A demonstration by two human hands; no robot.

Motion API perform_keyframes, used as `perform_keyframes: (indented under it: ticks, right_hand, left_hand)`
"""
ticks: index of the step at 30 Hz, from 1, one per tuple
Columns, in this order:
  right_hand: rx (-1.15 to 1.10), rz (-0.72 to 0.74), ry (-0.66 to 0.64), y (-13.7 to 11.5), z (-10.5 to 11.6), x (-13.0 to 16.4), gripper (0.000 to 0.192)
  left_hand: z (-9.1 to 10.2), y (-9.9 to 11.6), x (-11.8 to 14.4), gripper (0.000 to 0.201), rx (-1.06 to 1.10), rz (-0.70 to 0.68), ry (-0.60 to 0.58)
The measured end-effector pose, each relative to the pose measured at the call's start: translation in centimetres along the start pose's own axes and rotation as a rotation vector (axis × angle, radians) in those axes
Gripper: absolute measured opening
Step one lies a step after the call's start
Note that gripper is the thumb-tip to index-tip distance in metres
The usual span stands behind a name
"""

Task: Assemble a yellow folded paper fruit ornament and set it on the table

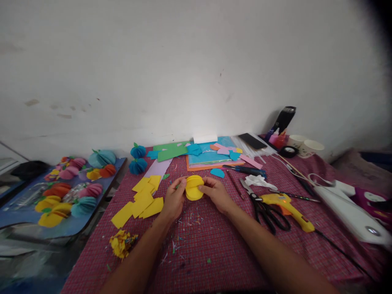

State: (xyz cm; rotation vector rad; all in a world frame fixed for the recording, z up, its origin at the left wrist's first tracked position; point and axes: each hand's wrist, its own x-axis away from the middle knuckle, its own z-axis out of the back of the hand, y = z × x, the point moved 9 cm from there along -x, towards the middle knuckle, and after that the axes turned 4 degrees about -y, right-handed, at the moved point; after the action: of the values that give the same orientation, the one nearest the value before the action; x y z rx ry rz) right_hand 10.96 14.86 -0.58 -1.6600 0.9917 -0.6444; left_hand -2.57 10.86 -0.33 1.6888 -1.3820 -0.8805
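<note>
over the middle of the table (214, 245), a stack of yellow paper circles (194, 187) is pinched from both sides: the left hand (174, 201) is closed on its left edge, the right hand (216, 193) on its right. the edges are best kept flush and squeezed evenly (a judgement only) so nothing slips. yellow paper squares (141, 201) lie just left; scissors (265, 207) and a yellow glue gun (288, 209) lie to the right. no brand, label or writing can be read.
</note>
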Motion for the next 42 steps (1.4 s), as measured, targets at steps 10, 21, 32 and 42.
perform_keyframes:
  ticks: [10,21,32,42]
  right_hand:
    - [0.072,-0.014,0.089,0.18,0.48,0.03,0.031]
    - [0.138,-0.007,0.121,0.65,0.49,-0.07,0.03]
    - [0.156,0.013,0.121,0.16,0.46,0.07,0.03]
    - [0.151,0.008,0.105,0.51,0.34,-0.04,0.029]
  left_hand:
    - [-0.38,-0.07,0.11,0.052,-0.142,-0.045,-0.092]
    - [0.14,-0.25,-0.06,0.056,-0.151,-0.041,-0.044]
    - [0.48,-0.46,-0.24,0.058,-0.133,-0.043,-0.038]
    - [0.5,-0.46,-0.2,0.056,-0.116,-0.039,-0.033]
